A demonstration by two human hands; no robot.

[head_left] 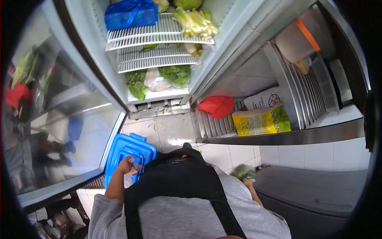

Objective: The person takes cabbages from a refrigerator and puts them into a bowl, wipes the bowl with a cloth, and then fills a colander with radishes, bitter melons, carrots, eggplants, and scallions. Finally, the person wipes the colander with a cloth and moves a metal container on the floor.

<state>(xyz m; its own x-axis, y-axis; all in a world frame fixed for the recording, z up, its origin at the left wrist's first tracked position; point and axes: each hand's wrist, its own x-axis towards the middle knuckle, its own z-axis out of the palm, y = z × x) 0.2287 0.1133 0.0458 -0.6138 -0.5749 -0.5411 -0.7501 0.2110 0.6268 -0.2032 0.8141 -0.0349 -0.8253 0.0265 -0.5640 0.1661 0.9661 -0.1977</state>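
Observation:
Low on the left, my left hand point(125, 165) is closed on a pale pinkish plastic bag point(135, 169) whose contents are not clear. It is over a blue plastic box point(113, 153) with a blue lid, standing on the floor beside the glass door. On the other side of my body, my right hand point(248, 183) grips a clear plastic bag of green vegetables point(243, 171), blurred by motion. That hand is close to a large grey bin-like container point(302, 187).
The fridge's glass door point(75, 107) stands open on the left. Wire shelves point(155, 61) hold a blue bag point(131, 15) and leafy greens point(175, 75). On the right, a slatted metal rack point(217, 124) bears a red bag point(217, 106) and a yellow sack point(260, 121).

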